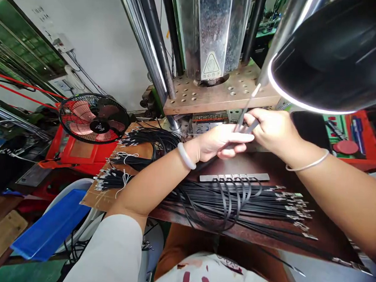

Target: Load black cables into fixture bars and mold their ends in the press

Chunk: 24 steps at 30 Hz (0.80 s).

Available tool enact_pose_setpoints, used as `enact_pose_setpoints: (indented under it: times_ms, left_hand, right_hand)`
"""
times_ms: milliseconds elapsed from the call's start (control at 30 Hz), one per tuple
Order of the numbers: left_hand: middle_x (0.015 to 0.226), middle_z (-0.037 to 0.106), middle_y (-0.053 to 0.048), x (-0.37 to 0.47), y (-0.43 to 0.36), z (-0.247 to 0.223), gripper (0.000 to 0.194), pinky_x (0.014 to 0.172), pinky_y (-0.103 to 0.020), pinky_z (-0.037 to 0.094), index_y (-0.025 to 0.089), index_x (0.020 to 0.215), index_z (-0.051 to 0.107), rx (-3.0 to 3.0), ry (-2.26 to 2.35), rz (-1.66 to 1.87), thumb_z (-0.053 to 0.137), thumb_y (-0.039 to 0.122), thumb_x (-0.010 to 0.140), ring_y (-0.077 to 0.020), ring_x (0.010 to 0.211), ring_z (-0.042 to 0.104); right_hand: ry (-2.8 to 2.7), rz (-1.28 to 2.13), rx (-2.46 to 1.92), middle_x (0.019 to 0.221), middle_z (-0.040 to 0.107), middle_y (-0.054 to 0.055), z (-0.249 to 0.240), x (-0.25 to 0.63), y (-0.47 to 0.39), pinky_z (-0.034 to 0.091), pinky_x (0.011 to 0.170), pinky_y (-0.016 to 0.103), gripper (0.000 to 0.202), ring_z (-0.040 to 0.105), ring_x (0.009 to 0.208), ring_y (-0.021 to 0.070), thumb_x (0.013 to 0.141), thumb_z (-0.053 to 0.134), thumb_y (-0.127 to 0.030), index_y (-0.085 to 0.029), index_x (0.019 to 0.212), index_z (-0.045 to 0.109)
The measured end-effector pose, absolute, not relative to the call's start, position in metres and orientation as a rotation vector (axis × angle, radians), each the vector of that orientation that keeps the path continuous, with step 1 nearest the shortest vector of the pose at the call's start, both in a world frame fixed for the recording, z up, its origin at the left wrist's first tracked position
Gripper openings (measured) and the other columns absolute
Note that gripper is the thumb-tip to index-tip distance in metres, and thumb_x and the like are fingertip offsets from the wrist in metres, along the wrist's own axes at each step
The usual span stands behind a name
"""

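My left hand (pixel 227 142) is closed around a thin dark tool or strip (pixel 243 114) whose pale tip points up toward the press. Close against it on the right, my right hand (pixel 269 126) pinches a short dark flat piece (pixel 252 126). What exactly both pieces are is too small to tell. Below the hands lies a metal bar fixture (pixel 201 178) with several black cables (pixel 227 201) looped out of it. A thick bundle of black cables with metal ends (pixel 297 208) spreads beneath it on the dark red table (pixel 325 201).
A press with a perforated metal plate (pixel 208 96) stands ahead. A black lamp (pixel 331 56) hangs at the upper right. Tied cable bundles (pixel 111 179) lie on cardboard at left, near a fan (pixel 95 118) and blue tray (pixel 53 224). A red toolbox (pixel 368 161) stands right.
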<state>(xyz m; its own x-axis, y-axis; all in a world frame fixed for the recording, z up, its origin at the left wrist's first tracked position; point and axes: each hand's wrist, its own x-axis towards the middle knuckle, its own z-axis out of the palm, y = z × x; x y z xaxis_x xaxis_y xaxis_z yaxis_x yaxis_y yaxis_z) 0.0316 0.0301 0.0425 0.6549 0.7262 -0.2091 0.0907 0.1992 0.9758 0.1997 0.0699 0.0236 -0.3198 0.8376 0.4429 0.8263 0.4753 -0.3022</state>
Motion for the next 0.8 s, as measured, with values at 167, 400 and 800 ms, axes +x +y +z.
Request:
enact_pose_setpoints:
  times_ms: [167,400,800]
  left_hand:
    - [0.057,0.042,0.006,-0.070,0.009,0.057,0.033,0.046,-0.023,0.039,0.022,0.113,0.058,1.803,1.218,1.163,0.052,0.047,0.092,-0.0075,0.042,0.039]
    - [0.052,0.038,0.001,-0.183,0.001,0.058,0.047,0.075,-0.040,0.047,0.020,0.058,0.047,2.530,2.050,0.979,0.053,0.055,0.090,-0.0225,0.072,0.058]
    - [0.117,0.063,-0.017,-0.070,0.086,0.003,0.039,0.084,-0.034,0.051,0.008,0.125,0.053,2.999,1.501,-0.063,0.030,0.008,0.093,-0.0229,0.099,0.065]
  right_hand:
    - [-2.409,0.044,-1.414,0.092,0.069,0.016,0.011,0.243,0.040,0.047,0.075,0.041,0.022,0.063,0.082,0.0291,0.084,0.049,-0.028,-0.016,0.093,0.065]
    - [-2.546,0.410,-1.166,0.078,0.059,0.008,-0.056,0.255,0.002,0.051,0.063,0.041,0.017,0.061,0.067,0.0255,0.087,0.052,-0.036,-0.023,0.075,0.056]
    - [-2.463,-0.079,-1.166,0.088,0.063,0.020,-0.034,0.213,0.101,0.046,0.078,0.045,0.026,0.058,0.082,0.0305,0.094,0.036,-0.022,-0.015,0.092,0.060]
